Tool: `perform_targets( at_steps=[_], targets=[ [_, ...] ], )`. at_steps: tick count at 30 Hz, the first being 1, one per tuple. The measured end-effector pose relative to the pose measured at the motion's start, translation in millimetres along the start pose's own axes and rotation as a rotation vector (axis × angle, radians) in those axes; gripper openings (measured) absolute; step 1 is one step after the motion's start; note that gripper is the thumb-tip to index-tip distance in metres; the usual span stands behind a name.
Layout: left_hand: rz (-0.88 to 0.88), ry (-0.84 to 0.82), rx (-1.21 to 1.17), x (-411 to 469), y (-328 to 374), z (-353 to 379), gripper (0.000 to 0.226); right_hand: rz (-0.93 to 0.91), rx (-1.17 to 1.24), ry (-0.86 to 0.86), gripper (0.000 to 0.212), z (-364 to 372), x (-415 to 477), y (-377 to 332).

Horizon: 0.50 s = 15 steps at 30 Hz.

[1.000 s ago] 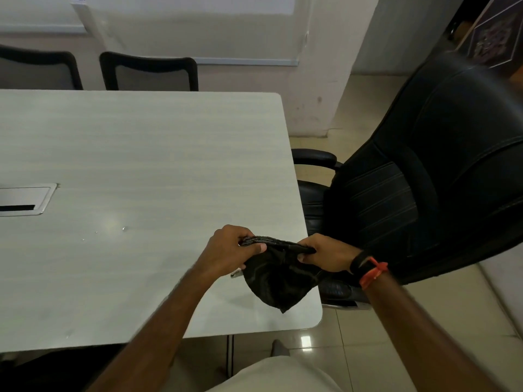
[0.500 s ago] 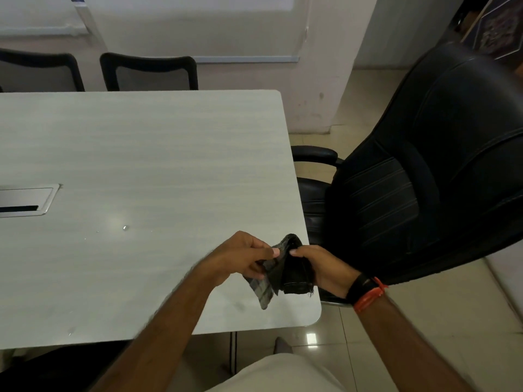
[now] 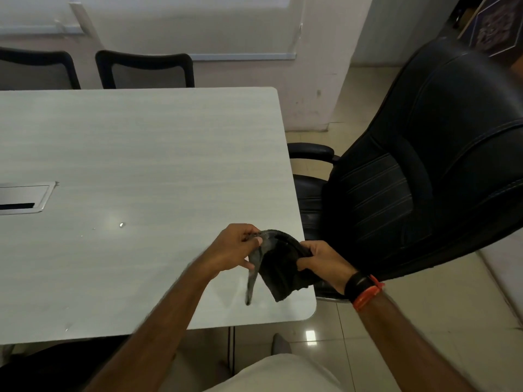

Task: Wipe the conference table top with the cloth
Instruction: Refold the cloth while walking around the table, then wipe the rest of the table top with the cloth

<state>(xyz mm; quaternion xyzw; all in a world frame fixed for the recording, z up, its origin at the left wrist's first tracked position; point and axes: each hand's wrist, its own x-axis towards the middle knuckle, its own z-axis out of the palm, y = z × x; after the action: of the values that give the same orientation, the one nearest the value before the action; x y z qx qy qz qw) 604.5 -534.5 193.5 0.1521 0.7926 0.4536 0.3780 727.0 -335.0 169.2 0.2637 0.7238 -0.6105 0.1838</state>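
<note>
A dark cloth (image 3: 278,264) hangs folded between both hands, just above the near right corner of the pale wood-grain conference table (image 3: 147,165). My left hand (image 3: 233,248) pinches the cloth's left edge, where a grey strip dangles toward the table. My right hand (image 3: 322,260) grips the cloth's right side; its wrist wears a black and orange band. A few small shiny droplets (image 3: 121,224) lie on the table top left of the hands.
A large black leather office chair (image 3: 418,176) stands tight against the table's right edge. Two black mesh chairs (image 3: 144,70) are at the far side. A metal cable hatch (image 3: 24,199) is set into the table at the left.
The cloth was stretched wide between both hands, then bunched together. Now it is folded over and hangs in a thicker bundle, with a grey strip dangling from the left hand.
</note>
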Motion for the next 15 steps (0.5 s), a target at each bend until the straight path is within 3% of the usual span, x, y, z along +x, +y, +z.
perform_targets(
  at_steps=[5,9,12,15],
  targets=[
    [0.097,0.103,0.234,18.8,7.3,-12.6,0.012,-0.180,-0.482,0.082,0.021,-25.4,14.2,-17.7],
    [0.218,0.204,0.440,28.1,15.7,-20.4,0.013,-0.324,-0.778,0.203,0.035,-31.7,23.5,-38.8],
    [0.233,0.191,0.434,25.9,-4.3,-19.6,0.013,-0.343,-0.930,0.260,0.042,-17.6,28.1,-24.0],
    [0.127,0.099,0.537,18.6,-47.7,-3.8,0.020,-0.250,-1.002,0.165,0.045,13.8,33.4,24.4]
  ],
)
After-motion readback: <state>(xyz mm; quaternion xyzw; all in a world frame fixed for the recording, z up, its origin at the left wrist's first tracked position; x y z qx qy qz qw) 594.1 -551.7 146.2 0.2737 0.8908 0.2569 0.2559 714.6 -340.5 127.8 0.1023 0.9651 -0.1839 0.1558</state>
